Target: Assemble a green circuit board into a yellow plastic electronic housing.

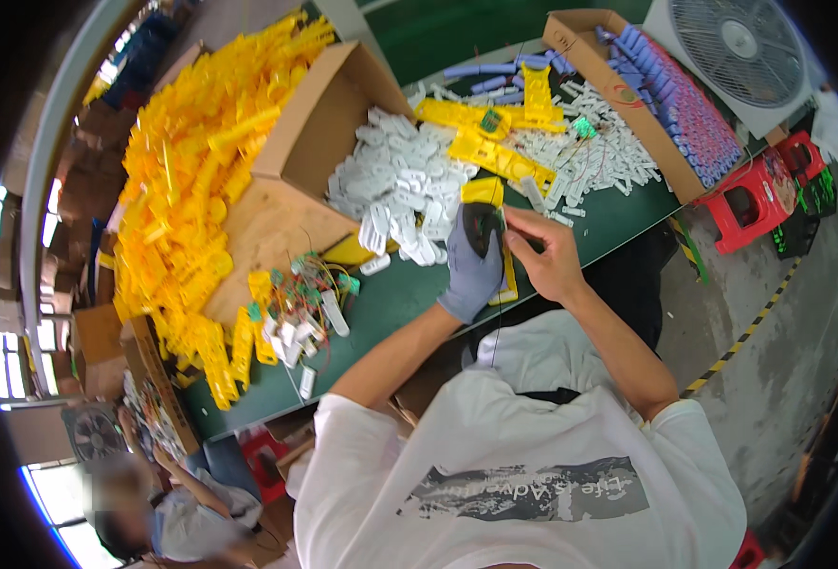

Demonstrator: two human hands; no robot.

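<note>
My left hand, in a grey glove with dark fingertips, is wrapped round a long yellow plastic casing at the table's near edge. Bare and closed, my right hand pinches at the casing's right side; what lies between its fingertips is hidden. Just left of the casing spreads a heap of small white plastic parts. Beyond my hands lie more yellow casings and a small green circuit board.
A large heap of yellow casings rises at left beside a tilted cardboard box. Wired boards lie near it. At right are slim white parts, a carton of purple cylindrical cells, a fan and a red stool. Another person sits lower left.
</note>
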